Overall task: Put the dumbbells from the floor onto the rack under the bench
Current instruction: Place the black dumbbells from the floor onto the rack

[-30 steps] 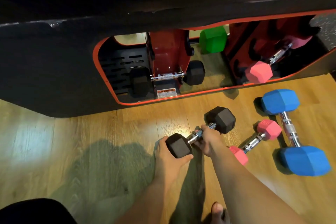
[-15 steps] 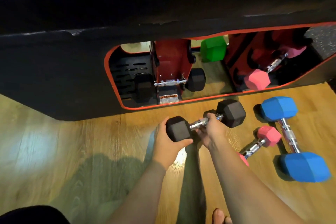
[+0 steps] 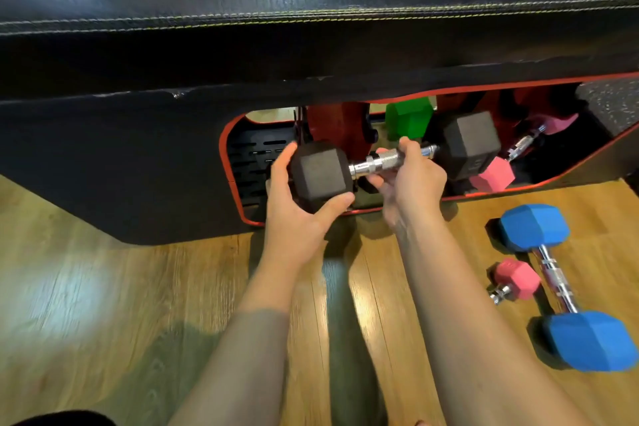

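I hold a black hex dumbbell (image 3: 321, 173) off the floor, level with the red-rimmed opening under the bench. My left hand (image 3: 297, 214) cups its left head from below. My right hand (image 3: 411, 180) grips the chrome handle. The dumbbell's right head (image 3: 470, 145) is in front of the red rack (image 3: 332, 124). A pink dumbbell (image 3: 492, 175) and a green one (image 3: 408, 121) sit inside the opening. On the floor at the right lie a blue dumbbell (image 3: 560, 284) and a small pink dumbbell (image 3: 517, 278), partly hidden by my right forearm.
The black padded bench (image 3: 311, 45) spans the top of the view and overhangs the opening. A black slotted panel (image 3: 256, 162) lines the opening's left side. Wooden floor (image 3: 103, 287) stretches left and below my arms.
Both hands have lifted the black dumbbell from the floor up and forward to the opening. My view has moved closer to the bench.
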`<act>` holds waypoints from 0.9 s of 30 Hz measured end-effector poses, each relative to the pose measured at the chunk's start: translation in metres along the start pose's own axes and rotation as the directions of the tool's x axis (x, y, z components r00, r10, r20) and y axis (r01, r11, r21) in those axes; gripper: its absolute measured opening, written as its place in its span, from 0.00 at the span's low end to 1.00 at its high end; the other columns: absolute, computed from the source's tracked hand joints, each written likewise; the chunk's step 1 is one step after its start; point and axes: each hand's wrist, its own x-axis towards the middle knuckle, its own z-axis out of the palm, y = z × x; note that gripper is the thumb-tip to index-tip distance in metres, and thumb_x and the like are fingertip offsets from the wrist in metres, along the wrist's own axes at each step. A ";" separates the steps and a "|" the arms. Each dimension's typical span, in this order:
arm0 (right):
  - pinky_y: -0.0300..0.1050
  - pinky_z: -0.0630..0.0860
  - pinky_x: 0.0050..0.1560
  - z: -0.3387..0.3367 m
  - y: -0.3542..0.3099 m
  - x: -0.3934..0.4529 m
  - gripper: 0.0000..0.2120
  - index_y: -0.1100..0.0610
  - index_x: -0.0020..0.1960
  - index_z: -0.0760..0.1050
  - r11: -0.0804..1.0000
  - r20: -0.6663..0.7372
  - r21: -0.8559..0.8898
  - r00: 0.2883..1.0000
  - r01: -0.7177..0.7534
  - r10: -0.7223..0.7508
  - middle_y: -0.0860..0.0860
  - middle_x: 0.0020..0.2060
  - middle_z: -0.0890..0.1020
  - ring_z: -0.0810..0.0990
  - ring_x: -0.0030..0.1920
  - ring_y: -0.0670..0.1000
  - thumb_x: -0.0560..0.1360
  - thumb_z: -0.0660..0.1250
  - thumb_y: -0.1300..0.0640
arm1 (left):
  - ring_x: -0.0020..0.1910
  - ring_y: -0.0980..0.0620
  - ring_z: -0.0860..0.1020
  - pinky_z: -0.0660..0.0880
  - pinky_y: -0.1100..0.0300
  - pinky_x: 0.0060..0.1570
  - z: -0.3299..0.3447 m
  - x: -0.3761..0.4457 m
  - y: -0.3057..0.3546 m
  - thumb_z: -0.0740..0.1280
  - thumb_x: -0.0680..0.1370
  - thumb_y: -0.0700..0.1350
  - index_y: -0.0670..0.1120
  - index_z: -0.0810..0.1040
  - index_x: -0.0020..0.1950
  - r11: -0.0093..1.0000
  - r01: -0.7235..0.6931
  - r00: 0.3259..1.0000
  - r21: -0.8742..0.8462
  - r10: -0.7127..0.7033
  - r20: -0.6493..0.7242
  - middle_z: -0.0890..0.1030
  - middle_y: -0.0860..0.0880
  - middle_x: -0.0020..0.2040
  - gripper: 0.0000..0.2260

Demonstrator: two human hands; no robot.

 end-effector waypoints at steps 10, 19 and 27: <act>0.51 0.84 0.46 0.034 -0.010 -0.023 0.05 0.62 0.50 0.77 0.987 0.202 0.122 0.976 -0.104 0.078 0.57 0.40 0.84 0.86 0.42 0.55 0.79 0.63 0.62 | 0.68 0.54 0.72 0.73 0.54 0.68 -0.035 0.036 0.026 0.77 0.71 0.51 0.52 0.62 0.76 0.992 -0.066 0.996 0.111 0.072 -0.047 0.72 0.51 0.70 0.38; 0.52 0.83 0.53 0.053 0.004 -0.004 0.14 0.64 0.65 0.74 0.981 0.219 0.112 0.967 -0.156 0.129 0.56 0.45 0.81 0.84 0.46 0.54 0.79 0.65 0.64 | 0.57 0.63 0.76 0.74 0.66 0.61 -0.035 0.051 0.019 0.76 0.74 0.46 0.49 0.66 0.72 0.997 0.053 0.994 0.049 -0.048 -0.095 0.76 0.58 0.59 0.30; 0.44 0.75 0.52 0.064 0.006 0.004 0.12 0.62 0.60 0.74 0.955 0.232 0.152 0.948 -0.256 0.217 0.57 0.52 0.82 0.83 0.50 0.53 0.79 0.59 0.69 | 0.61 0.52 0.79 0.76 0.47 0.66 -0.039 0.080 0.019 0.76 0.73 0.49 0.54 0.73 0.63 0.989 0.137 0.987 0.053 -0.132 -0.095 0.80 0.55 0.58 0.21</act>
